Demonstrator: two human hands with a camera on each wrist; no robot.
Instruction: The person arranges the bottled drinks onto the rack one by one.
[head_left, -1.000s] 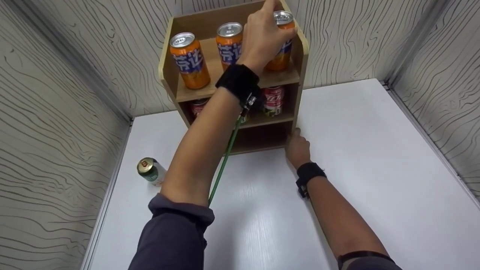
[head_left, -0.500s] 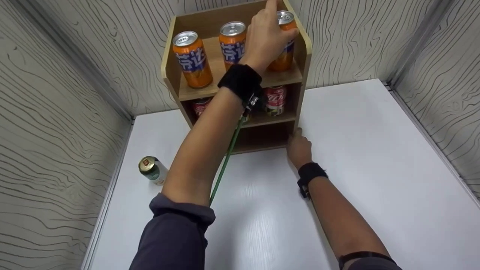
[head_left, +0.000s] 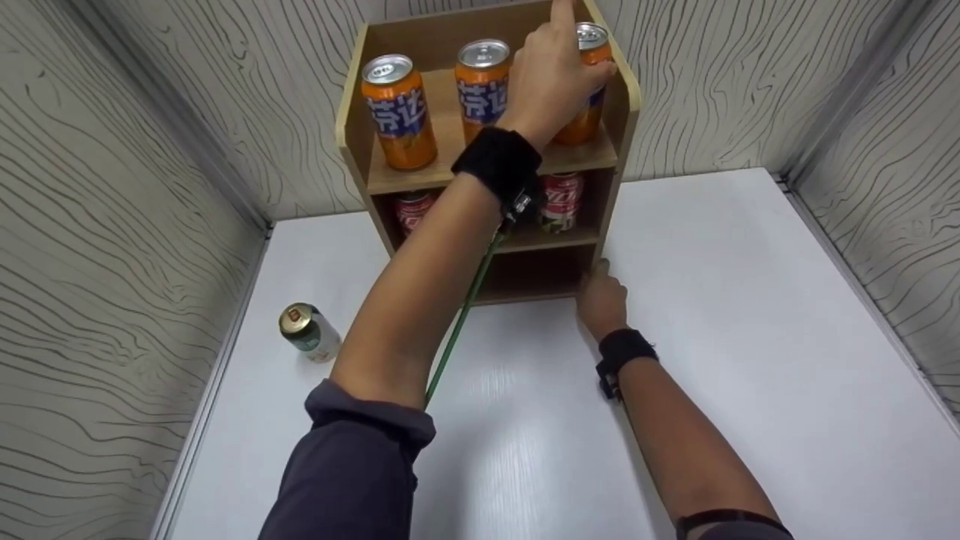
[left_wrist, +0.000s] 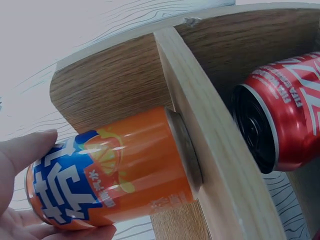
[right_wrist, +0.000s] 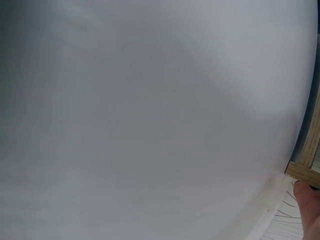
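In the head view, my left hand (head_left: 551,90) is at the right end of the top tier of a small wooden shelf (head_left: 411,180). It grips an orange soda can (left_wrist: 145,165); the left wrist view shows the thumb on one side, fingers on the other, and the can's base against the shelf board. My right hand (head_left: 602,304) holds the shelf's lower right corner, its thumb (right_wrist: 306,197) at the wooden edge in the right wrist view. Its other fingers are mostly hidden. Two more orange cans, one left (head_left: 400,116) and one middle (head_left: 481,90), stand upright on the top tier.
Red cola cans (head_left: 561,201) stand on the middle tier, partly hidden by my left arm. A green and white can with a gold lid (head_left: 310,334) stands on the white table (head_left: 720,300) at left. Patterned walls (head_left: 697,82) enclose the table's back and sides.
The head view has shifted a little, so the shelf and both hands appear slightly further right. Both hands keep their places on the can and the shelf.
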